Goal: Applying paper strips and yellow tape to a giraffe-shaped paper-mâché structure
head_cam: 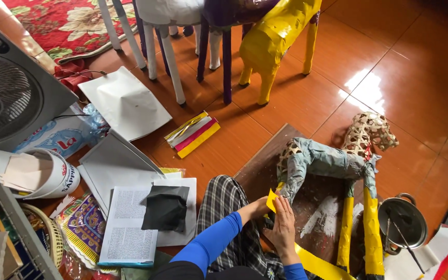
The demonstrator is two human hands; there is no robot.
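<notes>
The paper-covered animal figure (333, 166) lies on its side on a dark wooden board (265, 161) on the orange tiled floor (416, 78). Its long body runs left to right, the bare woven head (369, 132) at the upper right, and two yellow-wrapped legs (372, 233) point down toward the person. A metal pot (403, 220) sits just right of those legs. The left hand (257, 207), on a blue-sleeved forearm reaching in from lower left, pinches a small yellow paper piece (271, 199) against the figure's left end, its grip closed on the paper. The right hand (284, 228) rises from below, fingers flat and together, resting on the same piece.
</notes>
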